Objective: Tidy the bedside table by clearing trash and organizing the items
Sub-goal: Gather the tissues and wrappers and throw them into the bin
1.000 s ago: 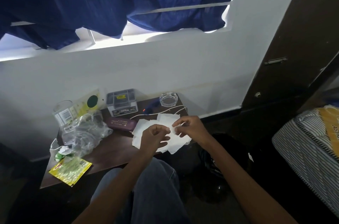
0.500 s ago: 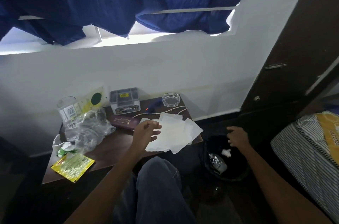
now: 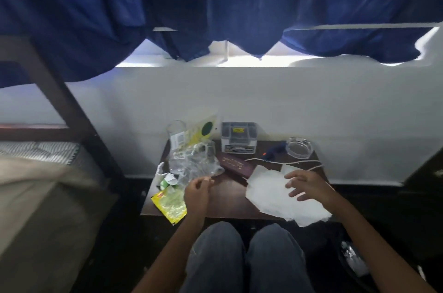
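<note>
Pinching the edge of the clear plastic [image 3: 194, 163], the fingers [image 3: 208, 180] of my left hand [image 3: 197, 194] curl, mid frame. My right hand [image 3: 309, 186] is back from the bin [image 3: 341, 256] at lower right, fingers spread on the white papers [image 3: 268, 196], holding nothing. I think the plastic goes next. Papers overhang the table [image 3: 230, 199] edge; bare wood lies between my hands.

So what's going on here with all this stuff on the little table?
A seated person is tidying a cluttered bedside table. Their left hand appears to pinch the edge of the crumpled clear plastic, while the right hand is spread over the white papers. A yellow packet lies at the front edge.
</note>
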The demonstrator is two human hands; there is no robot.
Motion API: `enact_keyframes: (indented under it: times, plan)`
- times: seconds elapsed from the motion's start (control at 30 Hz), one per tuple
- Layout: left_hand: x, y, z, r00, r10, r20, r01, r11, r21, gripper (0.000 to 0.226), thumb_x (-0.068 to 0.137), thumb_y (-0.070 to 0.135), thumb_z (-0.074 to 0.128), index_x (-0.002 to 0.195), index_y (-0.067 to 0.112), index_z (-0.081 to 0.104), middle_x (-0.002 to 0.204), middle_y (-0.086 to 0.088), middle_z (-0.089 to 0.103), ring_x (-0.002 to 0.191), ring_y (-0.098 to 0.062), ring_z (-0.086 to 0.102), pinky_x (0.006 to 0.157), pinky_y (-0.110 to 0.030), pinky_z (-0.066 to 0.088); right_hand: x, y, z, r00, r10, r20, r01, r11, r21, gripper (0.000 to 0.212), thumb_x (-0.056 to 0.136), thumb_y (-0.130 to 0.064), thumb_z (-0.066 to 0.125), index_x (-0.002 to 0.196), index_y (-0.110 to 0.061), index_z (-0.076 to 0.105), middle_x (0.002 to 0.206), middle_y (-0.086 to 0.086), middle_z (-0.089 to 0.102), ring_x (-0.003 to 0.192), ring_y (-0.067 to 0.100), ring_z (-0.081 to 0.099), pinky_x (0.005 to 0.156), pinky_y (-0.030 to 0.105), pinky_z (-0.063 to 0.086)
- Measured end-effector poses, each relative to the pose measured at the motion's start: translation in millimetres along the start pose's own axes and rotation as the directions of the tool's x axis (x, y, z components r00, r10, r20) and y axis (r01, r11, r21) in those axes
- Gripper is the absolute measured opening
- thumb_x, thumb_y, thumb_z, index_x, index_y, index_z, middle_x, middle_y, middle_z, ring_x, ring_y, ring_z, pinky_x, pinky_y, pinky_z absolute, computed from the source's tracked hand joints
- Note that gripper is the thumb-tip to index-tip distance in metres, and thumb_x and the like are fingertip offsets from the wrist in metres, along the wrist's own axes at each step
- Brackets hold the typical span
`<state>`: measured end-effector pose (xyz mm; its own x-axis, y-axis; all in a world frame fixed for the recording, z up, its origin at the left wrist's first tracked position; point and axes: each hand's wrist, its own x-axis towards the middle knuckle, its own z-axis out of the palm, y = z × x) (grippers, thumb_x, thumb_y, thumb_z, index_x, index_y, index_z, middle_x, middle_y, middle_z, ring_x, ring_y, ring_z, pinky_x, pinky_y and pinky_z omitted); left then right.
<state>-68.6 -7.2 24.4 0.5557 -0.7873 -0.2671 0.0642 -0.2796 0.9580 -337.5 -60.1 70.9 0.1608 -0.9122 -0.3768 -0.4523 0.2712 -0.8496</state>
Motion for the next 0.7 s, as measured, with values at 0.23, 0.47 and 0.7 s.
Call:
enact_keyframes:
  times: [0.23, 0.47, 0.7]
  plan:
    - [32.6, -53.9, -71.5, 0.762, -0.459, -0.458, 0.367, 0.887, -0.279, 0.04, 0.079, 0.02, 0.068, 0.112, 0.003, 0.054, 0.121, -0.024, 0.056, 0.11, -0.04, 0.055, 0.092, -0.043, 0.044, 18.0, -25.7, 72.5, 0.977, -0.034, 0.209, 0.049, 0.996, -0.07, 0.015, 0.088, -0.008, 0.056, 0.1, -0.011, 0.065, 0.089, 0.008, 0.069, 0.071, 0.017, 0.065, 0.063, 0.024, 0.048]
    - [30.1, -75.7, -78.1, 0.824, -0.556, -0.107, 0.507, 0.808, -0.3, 0.026, 0.086, 0.004, 0.062, 0.109, 0.008, 0.052, 0.084, -0.009, 0.059, 0.069, -0.016, 0.056, 0.058, -0.029, 0.043, 25.2, -34.1, 100.4, 0.967, -0.029, 0.252, 0.065, 0.988, -0.137, 0.018, 0.089, -0.005, 0.053, 0.101, -0.01, 0.065, 0.088, 0.006, 0.069, 0.071, 0.016, 0.067, 0.064, 0.025, 0.049]
    - [5.6, -68.8, -79.6, 0.82, -0.572, -0.005, 0.521, 0.751, -0.407, 0.03, 0.086, 0.004, 0.06, 0.115, 0.004, 0.054, 0.083, -0.007, 0.06, 0.071, -0.015, 0.058, 0.059, -0.028, 0.044, 20.9, -34.8, 107.6, 0.965, -0.036, 0.261, 0.073, 0.989, -0.132, 0.015, 0.087, -0.007, 0.057, 0.099, -0.009, 0.065, 0.094, 0.012, 0.069, 0.069, 0.016, 0.067, 0.063, 0.024, 0.049]
